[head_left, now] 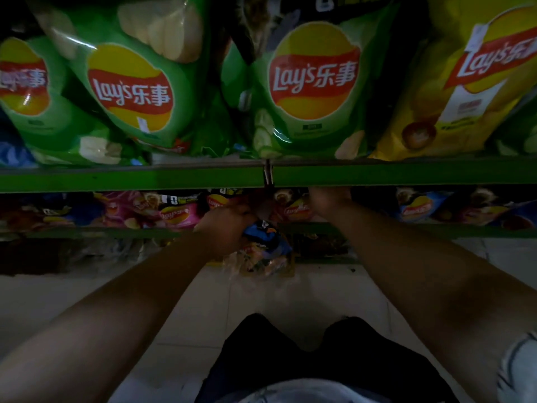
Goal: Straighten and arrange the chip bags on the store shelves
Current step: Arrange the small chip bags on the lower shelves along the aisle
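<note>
"Lay's 乐事" reads on red-and-yellow logos across the upper shelf's bags — three green bags (pixel 133 91) (pixel 313 80) (pixel 23 80) and a yellow bag (pixel 476 71) — while smaller pink bags (pixel 174 213) below carry the same logo, blurred.

A shop; green shelves (pixel 377 175) stocked with rows of chip bags (pixel 313 82).

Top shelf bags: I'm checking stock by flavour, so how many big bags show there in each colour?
Green: 3, one at the left edge, one left of centre, one in the middle
Yellow: 1, at the right
Total: 4 big bags counted in the front row of the top shelf; any behind them are hidden.
</note>
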Action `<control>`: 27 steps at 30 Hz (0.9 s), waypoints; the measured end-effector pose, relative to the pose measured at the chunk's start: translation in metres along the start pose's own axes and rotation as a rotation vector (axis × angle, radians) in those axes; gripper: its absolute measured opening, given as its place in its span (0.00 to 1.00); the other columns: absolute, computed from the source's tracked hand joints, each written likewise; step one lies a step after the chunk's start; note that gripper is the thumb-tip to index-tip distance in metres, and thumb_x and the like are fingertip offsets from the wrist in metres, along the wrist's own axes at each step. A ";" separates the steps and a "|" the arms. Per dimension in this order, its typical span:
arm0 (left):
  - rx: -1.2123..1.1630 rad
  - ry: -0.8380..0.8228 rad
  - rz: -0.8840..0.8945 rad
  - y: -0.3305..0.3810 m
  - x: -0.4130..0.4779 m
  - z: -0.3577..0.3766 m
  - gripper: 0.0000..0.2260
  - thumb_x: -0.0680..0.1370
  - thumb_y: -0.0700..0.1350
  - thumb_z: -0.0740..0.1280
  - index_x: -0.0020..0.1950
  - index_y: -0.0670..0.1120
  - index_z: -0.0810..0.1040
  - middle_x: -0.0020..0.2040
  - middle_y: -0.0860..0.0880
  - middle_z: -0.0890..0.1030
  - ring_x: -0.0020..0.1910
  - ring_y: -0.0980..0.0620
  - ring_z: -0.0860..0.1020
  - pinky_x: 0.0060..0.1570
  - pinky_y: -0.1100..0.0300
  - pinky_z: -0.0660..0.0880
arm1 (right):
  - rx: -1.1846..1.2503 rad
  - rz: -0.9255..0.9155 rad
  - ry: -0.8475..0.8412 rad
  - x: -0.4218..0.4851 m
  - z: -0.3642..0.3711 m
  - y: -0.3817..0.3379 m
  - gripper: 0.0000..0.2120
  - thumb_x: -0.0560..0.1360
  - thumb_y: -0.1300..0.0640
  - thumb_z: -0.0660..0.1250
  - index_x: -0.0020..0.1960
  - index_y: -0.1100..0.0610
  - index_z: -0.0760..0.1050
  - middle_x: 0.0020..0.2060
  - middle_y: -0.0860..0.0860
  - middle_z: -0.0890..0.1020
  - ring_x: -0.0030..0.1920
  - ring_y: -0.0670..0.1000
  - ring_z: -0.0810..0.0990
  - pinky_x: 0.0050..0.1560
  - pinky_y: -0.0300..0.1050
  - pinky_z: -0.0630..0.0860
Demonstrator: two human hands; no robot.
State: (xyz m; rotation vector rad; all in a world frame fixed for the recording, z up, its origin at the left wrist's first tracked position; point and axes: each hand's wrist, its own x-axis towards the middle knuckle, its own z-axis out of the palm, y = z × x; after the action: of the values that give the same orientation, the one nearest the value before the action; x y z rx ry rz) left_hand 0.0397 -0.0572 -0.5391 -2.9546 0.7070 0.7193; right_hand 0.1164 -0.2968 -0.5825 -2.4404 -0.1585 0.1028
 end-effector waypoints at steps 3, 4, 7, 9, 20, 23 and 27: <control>-0.073 0.031 0.020 -0.003 0.001 -0.002 0.26 0.76 0.55 0.67 0.74 0.52 0.68 0.69 0.46 0.73 0.67 0.43 0.70 0.58 0.47 0.75 | -0.135 -0.066 -0.299 0.003 0.023 -0.016 0.19 0.82 0.51 0.54 0.70 0.57 0.68 0.70 0.56 0.70 0.65 0.54 0.70 0.62 0.45 0.68; -0.101 0.046 0.018 -0.003 0.003 -0.003 0.27 0.76 0.55 0.67 0.74 0.52 0.68 0.68 0.46 0.73 0.67 0.43 0.71 0.58 0.48 0.75 | -0.162 -0.041 -0.388 0.003 0.025 -0.021 0.19 0.82 0.53 0.53 0.68 0.60 0.69 0.67 0.59 0.72 0.65 0.57 0.72 0.61 0.46 0.68; -0.142 0.054 -0.022 0.002 0.013 -0.005 0.26 0.75 0.56 0.68 0.72 0.50 0.70 0.66 0.45 0.75 0.64 0.43 0.72 0.57 0.49 0.75 | -0.143 0.112 -0.417 -0.001 0.013 -0.029 0.18 0.81 0.56 0.53 0.66 0.62 0.70 0.64 0.60 0.75 0.64 0.59 0.73 0.53 0.42 0.67; -0.146 0.061 -0.043 0.010 0.021 -0.008 0.25 0.75 0.57 0.67 0.70 0.50 0.71 0.65 0.45 0.76 0.62 0.43 0.74 0.55 0.52 0.75 | -0.169 0.096 -0.298 -0.007 -0.002 -0.024 0.18 0.81 0.55 0.55 0.68 0.60 0.69 0.66 0.60 0.73 0.66 0.58 0.71 0.56 0.42 0.66; -0.225 0.097 0.029 0.129 0.084 -0.033 0.26 0.78 0.54 0.66 0.74 0.49 0.67 0.68 0.42 0.75 0.62 0.41 0.76 0.54 0.54 0.74 | -0.229 0.352 -0.001 -0.123 -0.118 0.121 0.11 0.73 0.61 0.64 0.54 0.59 0.78 0.48 0.62 0.81 0.47 0.64 0.79 0.42 0.47 0.71; -0.203 0.149 -0.028 0.155 0.109 -0.039 0.27 0.79 0.53 0.65 0.76 0.48 0.63 0.68 0.39 0.75 0.62 0.39 0.76 0.58 0.49 0.74 | -0.251 0.543 0.025 -0.138 -0.154 0.165 0.18 0.74 0.59 0.64 0.63 0.57 0.74 0.55 0.62 0.80 0.51 0.64 0.79 0.46 0.50 0.74; -0.180 0.133 -0.142 0.177 0.142 -0.034 0.28 0.80 0.52 0.63 0.77 0.46 0.60 0.73 0.39 0.68 0.68 0.37 0.70 0.65 0.45 0.69 | -0.243 0.590 0.090 -0.135 -0.182 0.205 0.26 0.72 0.59 0.67 0.69 0.58 0.67 0.61 0.64 0.75 0.55 0.66 0.77 0.49 0.55 0.75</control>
State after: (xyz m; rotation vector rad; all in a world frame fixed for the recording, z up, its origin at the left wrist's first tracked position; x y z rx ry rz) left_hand 0.0903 -0.2801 -0.5563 -3.2000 0.4543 0.6108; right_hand 0.0219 -0.5874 -0.5704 -2.6509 0.6260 0.2436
